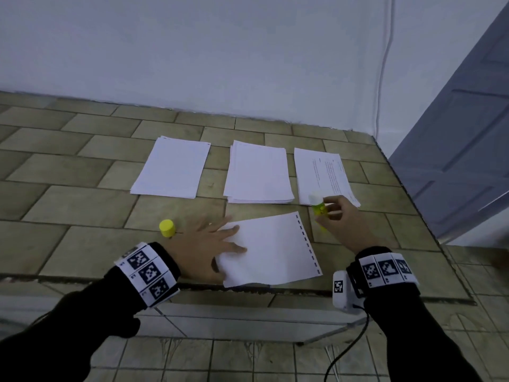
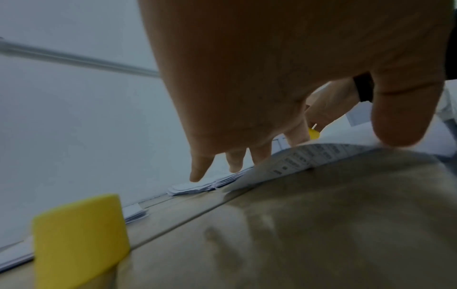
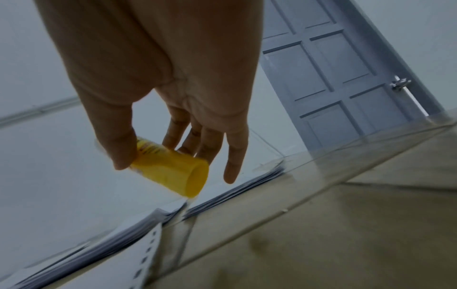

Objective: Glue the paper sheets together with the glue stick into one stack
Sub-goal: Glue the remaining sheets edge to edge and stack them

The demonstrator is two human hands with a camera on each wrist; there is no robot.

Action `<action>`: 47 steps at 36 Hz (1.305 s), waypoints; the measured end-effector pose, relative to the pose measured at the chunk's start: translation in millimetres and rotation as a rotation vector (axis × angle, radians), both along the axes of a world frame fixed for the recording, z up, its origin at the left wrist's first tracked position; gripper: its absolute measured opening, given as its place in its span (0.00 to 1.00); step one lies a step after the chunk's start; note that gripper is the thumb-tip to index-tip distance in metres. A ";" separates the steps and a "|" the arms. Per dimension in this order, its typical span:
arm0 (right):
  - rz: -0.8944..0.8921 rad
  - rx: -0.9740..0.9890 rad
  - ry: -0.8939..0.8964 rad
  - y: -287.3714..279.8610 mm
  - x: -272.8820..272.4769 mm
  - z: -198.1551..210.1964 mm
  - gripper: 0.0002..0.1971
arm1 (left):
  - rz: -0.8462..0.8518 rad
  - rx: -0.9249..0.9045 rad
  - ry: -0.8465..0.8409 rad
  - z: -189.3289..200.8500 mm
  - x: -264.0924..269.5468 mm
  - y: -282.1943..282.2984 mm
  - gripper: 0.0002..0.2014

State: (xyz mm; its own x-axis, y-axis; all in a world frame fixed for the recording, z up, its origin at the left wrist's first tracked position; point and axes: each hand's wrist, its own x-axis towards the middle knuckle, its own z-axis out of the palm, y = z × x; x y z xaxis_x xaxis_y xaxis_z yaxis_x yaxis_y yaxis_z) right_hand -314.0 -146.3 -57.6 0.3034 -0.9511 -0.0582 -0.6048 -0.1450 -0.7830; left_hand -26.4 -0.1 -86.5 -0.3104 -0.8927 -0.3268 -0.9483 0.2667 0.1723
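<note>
Three paper piles (image 1: 257,172) lie along the back of the tiled worktop (image 1: 82,210); light and floppy, they need a flat press. The left hand (image 1: 203,244), fingers spread, pins a loose sheet (image 1: 275,249). The right hand (image 1: 341,221) pinches the rigid, uncapped glue stick (image 1: 319,206); its label is unreadable. Its yellow cap (image 1: 166,228) stands nearby.

Three piles of paper (image 1: 170,168) lie in a row on the tiled worktop (image 1: 82,205), at ten, twelve and two o'clock from its centre. One single sheet (image 1: 275,249), with a row of dark marks along its right edge, lies at six o'clock. There is one glue stick (image 1: 319,206), uncapped, at three o'clock, and one yellow cap (image 1: 166,228) standing at eight o'clock. Two hands (image 1: 203,244) are in view. One door (image 1: 462,150) stands at the far right.
</note>
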 end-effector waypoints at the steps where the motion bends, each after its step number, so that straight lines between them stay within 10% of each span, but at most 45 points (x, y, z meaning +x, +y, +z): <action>1: 0.027 -0.010 0.004 1.5 2.1 0.8 0.19 | 0.003 0.025 -0.016 2.1 -0.4 -0.3 0.36; 14: 0.160 -0.085 -0.099 17.4 47.0 3.9 0.18 | 0.412 -0.043 -0.064 3.7 -18.6 17.7 0.69; 28: 0.296 -0.105 -0.091 35.9 122.3 3.6 0.13 | 0.423 0.025 -0.097 2.8 -23.8 23.8 0.56; 34: 0.346 -0.121 -0.073 40.2 134.4 -0.7 0.11 | 0.502 -0.060 -0.072 -13.6 -25.3 29.4 0.65; 47: 0.413 -0.181 0.078 43.5 158.9 -7.9 0.11 | 0.472 -0.270 -0.008 -49.9 -15.1 22.7 0.45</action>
